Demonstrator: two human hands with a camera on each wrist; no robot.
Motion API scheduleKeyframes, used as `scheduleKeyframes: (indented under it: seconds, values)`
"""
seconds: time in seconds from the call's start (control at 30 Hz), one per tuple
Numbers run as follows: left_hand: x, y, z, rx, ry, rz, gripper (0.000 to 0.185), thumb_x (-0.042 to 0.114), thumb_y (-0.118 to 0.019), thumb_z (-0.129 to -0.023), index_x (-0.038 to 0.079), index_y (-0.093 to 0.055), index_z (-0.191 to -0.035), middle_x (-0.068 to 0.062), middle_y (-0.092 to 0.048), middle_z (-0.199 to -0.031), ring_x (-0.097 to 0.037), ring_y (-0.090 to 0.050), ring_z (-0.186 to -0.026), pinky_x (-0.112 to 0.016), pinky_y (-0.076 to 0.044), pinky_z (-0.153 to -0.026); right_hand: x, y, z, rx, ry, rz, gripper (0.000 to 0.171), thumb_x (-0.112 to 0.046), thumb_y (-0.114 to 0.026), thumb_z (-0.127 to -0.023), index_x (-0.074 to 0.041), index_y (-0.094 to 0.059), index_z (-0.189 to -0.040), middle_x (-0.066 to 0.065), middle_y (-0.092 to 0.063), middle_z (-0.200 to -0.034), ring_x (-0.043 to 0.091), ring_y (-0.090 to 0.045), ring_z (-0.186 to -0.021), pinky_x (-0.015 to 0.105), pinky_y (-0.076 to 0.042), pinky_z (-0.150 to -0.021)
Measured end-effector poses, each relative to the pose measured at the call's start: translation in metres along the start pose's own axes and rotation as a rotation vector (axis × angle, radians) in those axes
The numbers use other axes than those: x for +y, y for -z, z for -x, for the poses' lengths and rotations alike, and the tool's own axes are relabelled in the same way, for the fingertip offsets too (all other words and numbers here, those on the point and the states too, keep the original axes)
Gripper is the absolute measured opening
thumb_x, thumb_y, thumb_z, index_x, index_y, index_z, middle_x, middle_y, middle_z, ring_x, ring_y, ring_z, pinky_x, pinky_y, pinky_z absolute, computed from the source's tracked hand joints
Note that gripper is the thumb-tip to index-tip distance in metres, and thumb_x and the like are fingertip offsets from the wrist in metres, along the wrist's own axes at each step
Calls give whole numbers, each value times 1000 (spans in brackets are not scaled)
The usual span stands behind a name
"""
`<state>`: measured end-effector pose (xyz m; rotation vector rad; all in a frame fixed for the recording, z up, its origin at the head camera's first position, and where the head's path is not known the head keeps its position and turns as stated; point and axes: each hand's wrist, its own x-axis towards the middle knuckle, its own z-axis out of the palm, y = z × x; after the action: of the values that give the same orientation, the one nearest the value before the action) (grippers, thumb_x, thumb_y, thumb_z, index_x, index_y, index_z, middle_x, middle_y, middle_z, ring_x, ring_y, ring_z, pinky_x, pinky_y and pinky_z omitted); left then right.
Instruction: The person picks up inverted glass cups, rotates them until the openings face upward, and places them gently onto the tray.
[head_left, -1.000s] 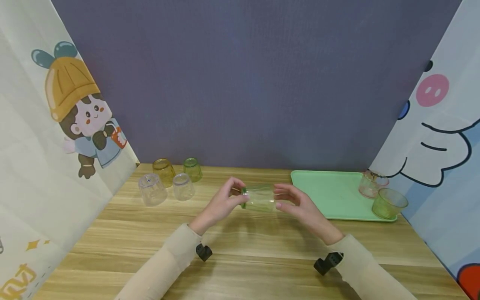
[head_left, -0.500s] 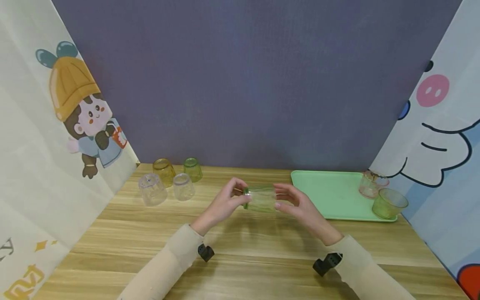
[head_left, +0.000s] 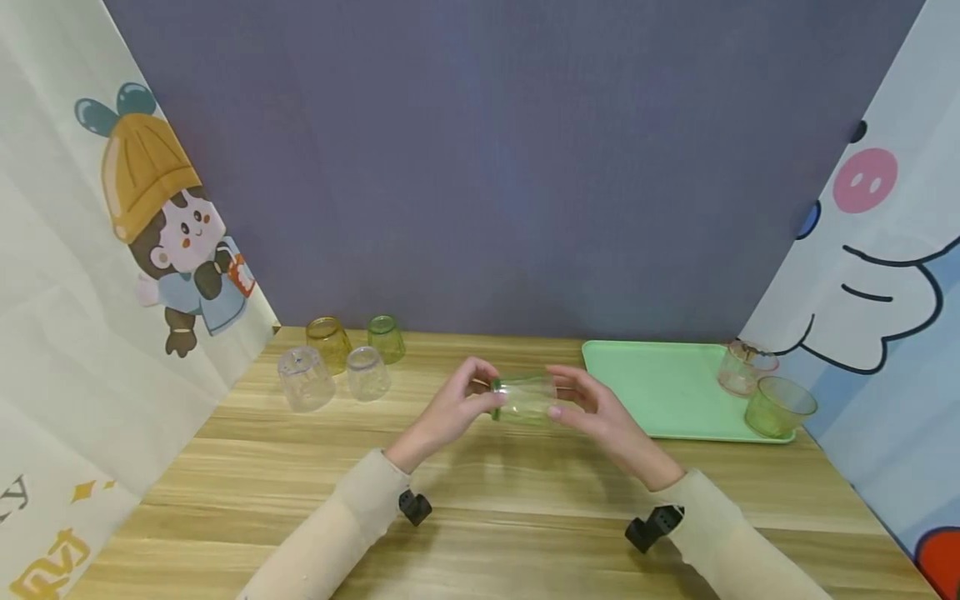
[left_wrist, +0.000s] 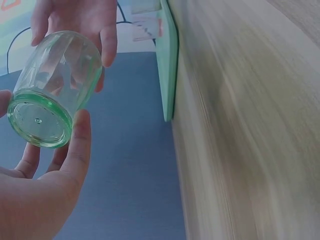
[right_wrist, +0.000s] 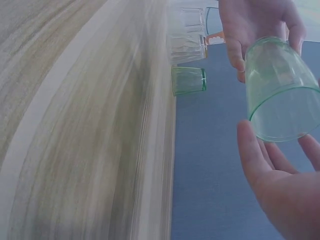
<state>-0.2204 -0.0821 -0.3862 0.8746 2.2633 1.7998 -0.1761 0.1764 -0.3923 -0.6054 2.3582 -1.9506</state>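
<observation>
Glass (head_left: 525, 398), pale green and ribbed, lies on its side in the air between my two hands, above the wooden surface (head_left: 480, 517). My left hand (head_left: 450, 410) pinches the thick base end: in the left wrist view the thumb (left_wrist: 77, 145) presses the rim of the base and the other fingers curl behind it. My right hand (head_left: 596, 412) takes the open mouth end, thumb on the near side and fingers curled round the far side, as the right wrist view shows with the rim (right_wrist: 285, 112) facing that palm. Both hands grip the glass, and it touches nothing else.

Beyond my left hand, well apart from it, four cups stand mouth down near the back wall: a clear cup (head_left: 303, 379) farthest out, a second clear one (head_left: 367, 373) beside it, an amber cup (head_left: 327, 343) and a green cup (head_left: 386, 338) behind them. Just past my right hand lies a mint tray (head_left: 660, 387), its near corner close to my fingers. At the tray's far end, well away from my right hand, a pink cup (head_left: 742, 367) and a green bowl-shaped cup (head_left: 777, 406) stand mouth up. Cream sleeves (head_left: 352, 508) cover both my forearms, each with a black clip at the wrist.
</observation>
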Motion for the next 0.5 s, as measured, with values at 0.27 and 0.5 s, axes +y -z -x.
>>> scheduleKeyframes:
  seconds: [0.27,0.5]
  values:
    - [0,-1,0,-13,10,30,35,19,-65,-97,1,-50,-123,-16,-55,-117,-24,-61,-103,-37,-54,-87,1,-1,0,-9,6,-41,59,-13,-67,-97,-9,-43,-151,18,-47,-145,34,-47,-133,42,-51,-97]
    - [-1,-2,0,-41,19,66,33,16,-63,-99,-1,-50,-124,-17,-55,-118,-22,-63,-100,-36,-56,-87,3,0,0,-19,30,-95,56,-10,-65,-97,-4,-43,-148,20,-52,-138,30,-53,-126,40,-57,-90]
